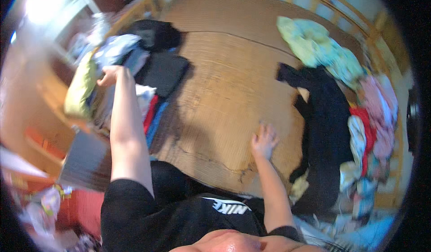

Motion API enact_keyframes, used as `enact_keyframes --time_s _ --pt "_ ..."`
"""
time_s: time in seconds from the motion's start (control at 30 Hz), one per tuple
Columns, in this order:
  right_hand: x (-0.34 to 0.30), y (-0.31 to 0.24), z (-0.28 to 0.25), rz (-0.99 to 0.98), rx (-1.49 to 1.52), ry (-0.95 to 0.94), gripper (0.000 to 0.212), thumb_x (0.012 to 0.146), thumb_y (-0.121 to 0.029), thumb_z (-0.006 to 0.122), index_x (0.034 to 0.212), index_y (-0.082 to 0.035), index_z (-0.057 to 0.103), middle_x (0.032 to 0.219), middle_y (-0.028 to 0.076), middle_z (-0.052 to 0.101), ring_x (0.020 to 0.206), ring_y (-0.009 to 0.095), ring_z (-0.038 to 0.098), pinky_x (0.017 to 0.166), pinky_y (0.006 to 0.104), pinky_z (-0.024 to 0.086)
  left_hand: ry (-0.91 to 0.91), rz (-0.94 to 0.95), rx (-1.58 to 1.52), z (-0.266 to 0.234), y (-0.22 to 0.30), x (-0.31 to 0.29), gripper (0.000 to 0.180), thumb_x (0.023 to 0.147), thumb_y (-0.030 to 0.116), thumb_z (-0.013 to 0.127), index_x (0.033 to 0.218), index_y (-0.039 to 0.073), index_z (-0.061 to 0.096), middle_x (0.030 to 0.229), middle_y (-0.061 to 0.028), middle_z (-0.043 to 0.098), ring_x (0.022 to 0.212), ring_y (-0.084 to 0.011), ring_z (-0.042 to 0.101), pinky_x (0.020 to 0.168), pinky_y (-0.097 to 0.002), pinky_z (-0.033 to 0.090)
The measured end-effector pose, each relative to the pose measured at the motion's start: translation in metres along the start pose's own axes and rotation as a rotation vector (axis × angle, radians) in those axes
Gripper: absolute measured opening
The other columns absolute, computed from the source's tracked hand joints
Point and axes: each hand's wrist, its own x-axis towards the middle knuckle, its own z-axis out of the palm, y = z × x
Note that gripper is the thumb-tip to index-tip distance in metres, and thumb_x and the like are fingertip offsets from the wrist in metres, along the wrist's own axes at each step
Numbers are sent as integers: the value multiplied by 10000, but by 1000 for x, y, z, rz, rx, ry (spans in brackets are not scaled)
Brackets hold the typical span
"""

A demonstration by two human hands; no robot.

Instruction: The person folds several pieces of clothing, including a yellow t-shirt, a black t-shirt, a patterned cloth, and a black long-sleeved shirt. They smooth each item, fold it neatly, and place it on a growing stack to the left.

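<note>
My left arm stretches out to the piles of clothes on the left. My left hand (111, 75) is on the pile, beside a yellow-green cloth (81, 88); its fingers are blurred and partly hidden, so its grip is unclear. Around it lie light blue clothes (117, 47), a dark folded garment (162, 74) and a black bundle (155, 34). On the brown woven mat (220, 86) my right hand (266, 142) rests with fingers spread, holding nothing. To the right of that hand a black long-sleeved garment (327, 126) lies spread out.
A rumpled pale green and aqua cloth (321, 47) lies at the far right. Pink clothing (377, 112) and a red piece (366, 135) are heaped along the right side. Wooden rails (310, 2) border the bed. A grey box-like surface (85, 157) stands at the near left.
</note>
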Motion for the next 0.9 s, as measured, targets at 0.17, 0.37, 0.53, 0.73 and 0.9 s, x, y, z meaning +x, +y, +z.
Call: enact_keyframes --time_s 0.17,0.37,0.53,0.73,0.9 --pt "7 31 3 111 57 -57 517 836 -348 451 1297 -139 350 1392 119 253 1300 275 205 1014 570 127 -1525 -237 -159 -147 -26 -211 274 873 173 441 1113 45 412 775 -30 489 564 -81 462 408 -210 357" --pt "4 30 11 130 118 -87 502 864 -345 404 1319 -146 325 1412 111 209 1318 259 161 1031 565 95 -3363 841 403 -323 -60 -253 361 804 229 566 1076 -2 515 1006 -199 564 899 -302 567 809 -376 448" --pt "6 47 11 117 305 -72 401 789 -223 546 1170 -116 478 1202 101 422 1160 272 353 981 533 232 -2969 930 427 -331 -18 -268 235 789 218 567 899 13 530 847 -159 587 794 -333 583 744 -419 460" --pt "35 136 -48 424 -519 342 372 812 -159 454 1182 -120 441 1206 117 419 1109 292 387 914 542 289 -2867 1234 382 -335 -26 -259 241 785 232 577 919 36 541 839 -151 591 789 -319 590 717 -422 460" --pt "34 199 -92 654 -391 8 229 830 -185 465 1029 -94 532 911 126 578 822 284 602 666 446 479 -2906 1190 435 -330 -11 -264 267 786 234 569 972 45 542 913 -141 600 864 -296 592 773 -416 439"
